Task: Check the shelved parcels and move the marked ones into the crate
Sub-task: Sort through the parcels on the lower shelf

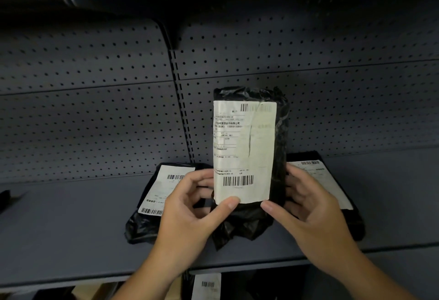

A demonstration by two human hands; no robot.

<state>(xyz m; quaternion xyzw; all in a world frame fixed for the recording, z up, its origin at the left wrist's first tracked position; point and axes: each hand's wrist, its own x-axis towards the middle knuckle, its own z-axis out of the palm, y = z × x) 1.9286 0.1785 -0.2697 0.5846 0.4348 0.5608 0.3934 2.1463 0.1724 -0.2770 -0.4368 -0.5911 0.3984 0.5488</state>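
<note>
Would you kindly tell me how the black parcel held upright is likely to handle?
Probably fairly stiff: the parcel stands upright though left hand and right hand grip only its lower end. The glossy wrap looks slippery. Its bunched bottom suggests it may tip if stood up.

Black parcel (280, 133); white barcoded label (244, 152); grey dotted back panel (95, 109).

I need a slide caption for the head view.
Left hand and right hand hold a labelled black parcel upright at the shelf.
</note>
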